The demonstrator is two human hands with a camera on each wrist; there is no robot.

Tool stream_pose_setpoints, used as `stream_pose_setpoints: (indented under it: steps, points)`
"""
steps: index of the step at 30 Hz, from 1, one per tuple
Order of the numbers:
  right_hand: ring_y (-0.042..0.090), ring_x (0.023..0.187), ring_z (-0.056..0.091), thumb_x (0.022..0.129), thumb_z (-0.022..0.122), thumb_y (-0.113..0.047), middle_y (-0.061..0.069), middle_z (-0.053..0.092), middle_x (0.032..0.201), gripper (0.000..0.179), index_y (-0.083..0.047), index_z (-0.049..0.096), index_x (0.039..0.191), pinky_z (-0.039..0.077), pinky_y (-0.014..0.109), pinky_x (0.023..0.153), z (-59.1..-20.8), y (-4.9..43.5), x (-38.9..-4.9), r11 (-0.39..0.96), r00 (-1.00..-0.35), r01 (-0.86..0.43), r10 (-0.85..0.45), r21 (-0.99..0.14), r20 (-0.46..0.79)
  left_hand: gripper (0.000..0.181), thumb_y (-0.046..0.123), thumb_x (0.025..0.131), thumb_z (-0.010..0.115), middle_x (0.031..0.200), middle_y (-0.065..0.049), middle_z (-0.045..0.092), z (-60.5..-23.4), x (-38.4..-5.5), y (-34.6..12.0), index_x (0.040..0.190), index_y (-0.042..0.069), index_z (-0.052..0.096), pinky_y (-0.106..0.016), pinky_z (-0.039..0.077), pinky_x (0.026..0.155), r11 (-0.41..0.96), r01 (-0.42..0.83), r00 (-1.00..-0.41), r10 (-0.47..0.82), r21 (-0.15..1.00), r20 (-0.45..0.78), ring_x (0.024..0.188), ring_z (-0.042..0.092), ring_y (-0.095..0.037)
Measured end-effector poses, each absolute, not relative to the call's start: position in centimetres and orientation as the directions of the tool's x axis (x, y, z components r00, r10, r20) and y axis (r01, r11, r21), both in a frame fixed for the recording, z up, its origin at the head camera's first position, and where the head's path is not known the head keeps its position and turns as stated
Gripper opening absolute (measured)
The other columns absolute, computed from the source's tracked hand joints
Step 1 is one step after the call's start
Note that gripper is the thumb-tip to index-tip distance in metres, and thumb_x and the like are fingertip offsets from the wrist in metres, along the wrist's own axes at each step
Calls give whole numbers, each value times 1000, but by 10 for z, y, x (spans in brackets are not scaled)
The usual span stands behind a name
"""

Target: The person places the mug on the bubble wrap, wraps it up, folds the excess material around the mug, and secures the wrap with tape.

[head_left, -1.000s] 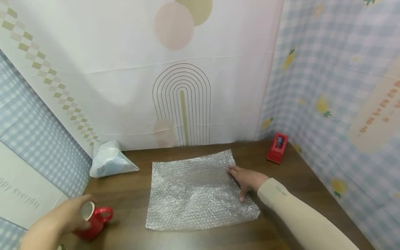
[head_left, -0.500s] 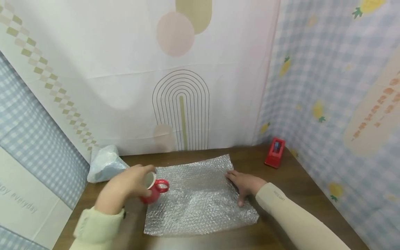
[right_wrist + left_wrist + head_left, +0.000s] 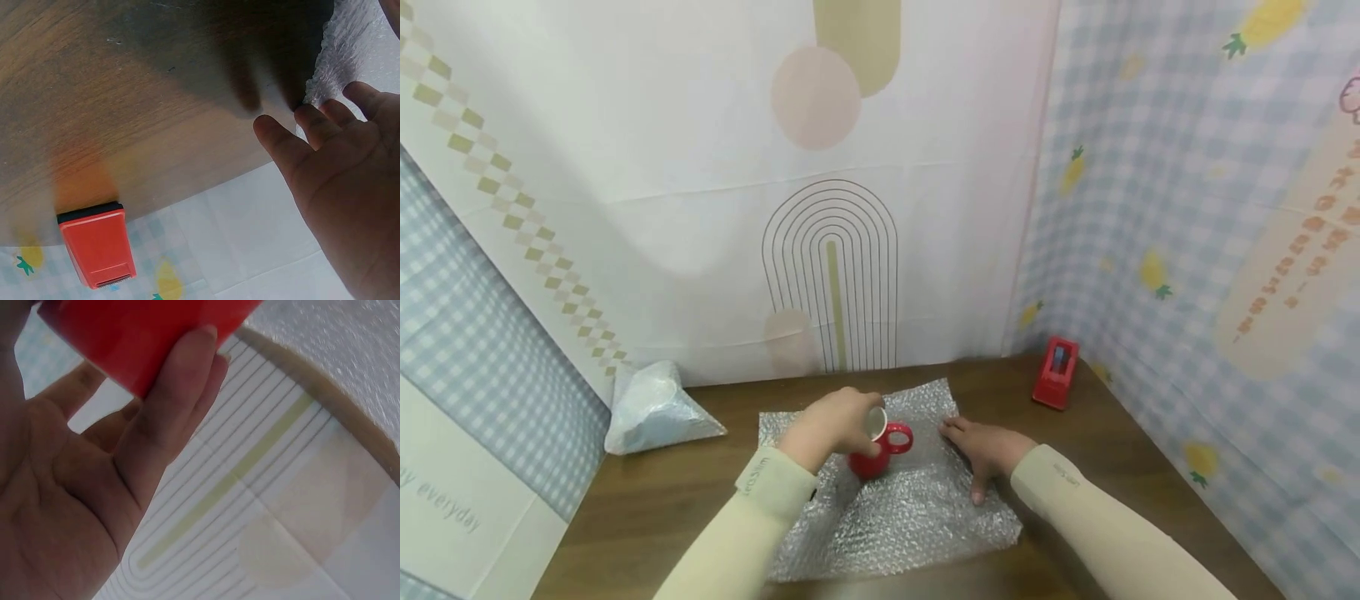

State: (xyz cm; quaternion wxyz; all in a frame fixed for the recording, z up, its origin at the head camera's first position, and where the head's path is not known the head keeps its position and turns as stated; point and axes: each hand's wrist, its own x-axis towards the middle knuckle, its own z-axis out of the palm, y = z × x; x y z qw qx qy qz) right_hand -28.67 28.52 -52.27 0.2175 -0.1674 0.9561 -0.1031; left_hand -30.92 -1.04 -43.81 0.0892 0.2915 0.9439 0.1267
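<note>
A red mug (image 3: 870, 464) with a white inside is held in my left hand (image 3: 831, 427), whose fingers and thumb curl round its rim and side. Its handle points right, and it tilts slightly. The mug is over the middle of a sheet of bubble wrap (image 3: 917, 521); whether its base touches the sheet I cannot tell. In the left wrist view the fingers (image 3: 178, 381) press against the mug's red wall. My right hand (image 3: 988, 452) rests with spread fingers on the sheet's right edge. The right wrist view shows those fingers (image 3: 281, 144) fairly straight at the wrap's border.
A red tape dispenser (image 3: 1056, 375) stands at the back right of the wooden table (image 3: 647, 500). At the back left lies a bubble-wrapped bundle (image 3: 662, 412). Patterned cloths (image 3: 700, 208) hang behind and along both sides.
My left hand has carried the mug from the table's left front to the middle of the bubble wrap. My right hand has stayed on the sheet's edge. The head view has tipped slightly upward.
</note>
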Motion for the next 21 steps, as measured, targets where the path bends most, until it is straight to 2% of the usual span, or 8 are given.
stream_pose_setpoints:
  steps: [6,12,14,19,21]
  points:
    - [50,168,40,64,112,-21,20,31,187,132,-6,41,174,43,65,133,-524,286,-286,923,-853,-277,-364,-266,-375,72,27,80,99,118,-5,80,-442,-315,-2,146,14,73,-45,64,90,814,515,-826,555,269,-98,99,69,-20]
    - [50,168,41,65,112,-21,21,31,186,131,-5,41,174,43,65,134,-521,287,-283,919,-850,-280,-371,-277,-373,76,24,77,100,122,-7,81,-452,-316,-5,148,12,73,-46,65,95,804,507,-820,561,310,-114,101,71,-20]
    - [50,168,41,65,112,-20,21,31,187,131,-5,41,174,43,65,134,-520,287,-284,920,-849,-275,-368,-279,-379,80,26,78,101,126,-9,81,-456,-317,-6,151,13,72,-49,65,99,801,508,-820,562,316,-108,106,72,-22]
    - [50,168,42,65,112,-20,21,31,186,132,-6,40,175,44,65,133,-520,286,-286,922,-847,-275,-366,-271,-386,90,40,80,102,147,-16,75,-455,-320,-12,158,12,66,-57,62,112,803,504,-822,559,318,-110,131,72,-34]
    - [49,168,42,66,112,-21,20,31,186,132,-7,40,175,44,65,133,-521,286,-287,924,-846,-275,-364,-267,-389,90,44,80,102,143,-17,76,-452,-320,-15,154,8,67,-57,63,109,808,498,-828,551,317,-104,128,73,-34]
